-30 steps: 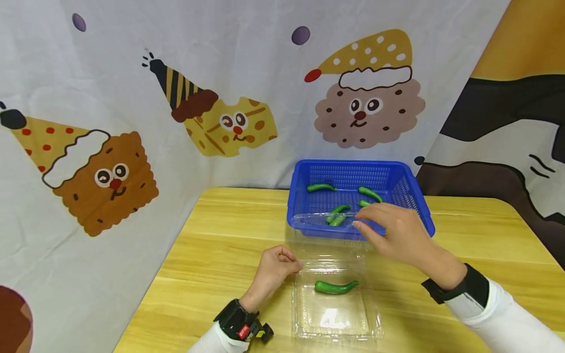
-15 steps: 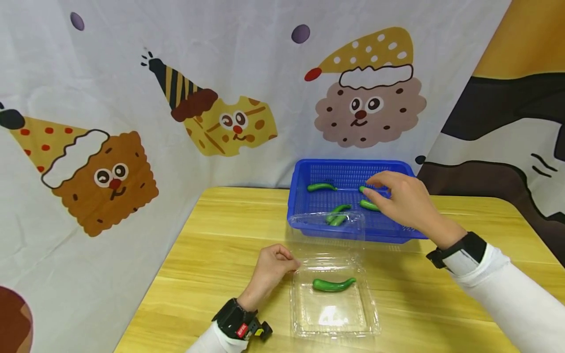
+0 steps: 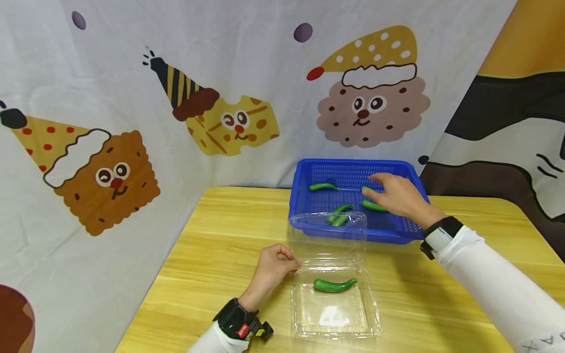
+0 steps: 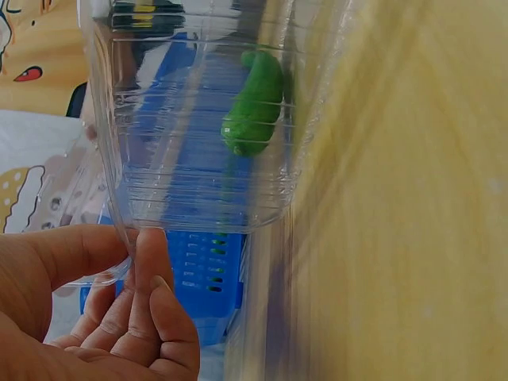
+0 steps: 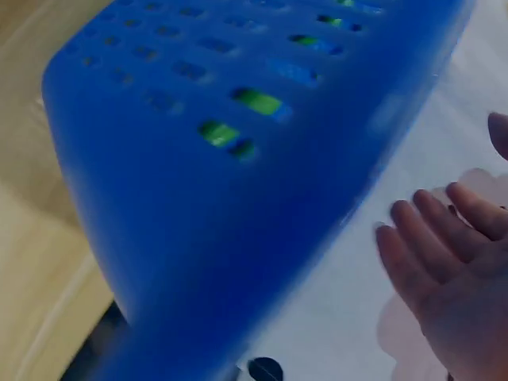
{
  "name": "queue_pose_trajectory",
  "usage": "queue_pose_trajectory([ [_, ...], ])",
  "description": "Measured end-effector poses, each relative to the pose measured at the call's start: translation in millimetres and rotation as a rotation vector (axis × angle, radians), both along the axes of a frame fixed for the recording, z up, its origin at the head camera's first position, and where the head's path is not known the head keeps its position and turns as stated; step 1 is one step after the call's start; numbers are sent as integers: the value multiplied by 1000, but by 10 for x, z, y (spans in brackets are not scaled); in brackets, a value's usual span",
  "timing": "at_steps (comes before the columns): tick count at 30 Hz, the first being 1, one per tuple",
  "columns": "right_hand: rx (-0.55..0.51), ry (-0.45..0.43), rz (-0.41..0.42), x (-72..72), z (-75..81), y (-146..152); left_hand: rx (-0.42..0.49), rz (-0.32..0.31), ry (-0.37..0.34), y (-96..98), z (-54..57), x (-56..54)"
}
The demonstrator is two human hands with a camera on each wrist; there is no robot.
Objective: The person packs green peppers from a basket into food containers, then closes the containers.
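The left hand pinches, between thumb and finger, the thin edge of a clear, square box of hinged plastic. The right hand is over the basket, its thumb apart from its fingers; in its own wrist view these fingers are extended and slightly spread, and they grip nothing.

Just to the right of the left hand, inside the box base, lies one glossy green chilli pepper. It is smooth and slightly curved, thick and rounded at one end, narrowing to a hooked tip at the other. The box has ribbed, shiny walls, and in the left wrist view the pepper is seen through them. The transparent lid is raised, in front of the basket.

Under the right hand is the rectangular blue plastic basket, with slanting walls full of small slots. It holds more green peppers of similar curved shape: one at the right fingertips, partly hidden, and one just below the thumb. I cannot tell whether the hand touches them. Farther to the left of this hand lie three others. Beneath both hands the yellow table shows a streaked wood grain.
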State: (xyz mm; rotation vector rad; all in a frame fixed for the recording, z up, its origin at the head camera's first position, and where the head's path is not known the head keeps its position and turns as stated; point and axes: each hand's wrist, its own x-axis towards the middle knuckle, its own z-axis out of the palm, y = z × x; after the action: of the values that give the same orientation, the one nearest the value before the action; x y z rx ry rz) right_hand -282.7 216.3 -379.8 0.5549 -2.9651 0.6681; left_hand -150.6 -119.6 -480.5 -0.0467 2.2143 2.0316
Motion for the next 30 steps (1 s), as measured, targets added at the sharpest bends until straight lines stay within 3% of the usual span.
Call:
queue_pose_trajectory([
  [9,123,-205,55,-192,-272,5,-11,2,-5,-12,2,-9],
  [16,141,-279,73,-266,-423,-7,0,-2,-1,-16,5,0],
  [25,187,-309,78,-333,-565,23,4,-12,0,-17,-2,12],
  [30,211,-274,98,-350,-606,40,7,-12,-9,-14,0,11],
])
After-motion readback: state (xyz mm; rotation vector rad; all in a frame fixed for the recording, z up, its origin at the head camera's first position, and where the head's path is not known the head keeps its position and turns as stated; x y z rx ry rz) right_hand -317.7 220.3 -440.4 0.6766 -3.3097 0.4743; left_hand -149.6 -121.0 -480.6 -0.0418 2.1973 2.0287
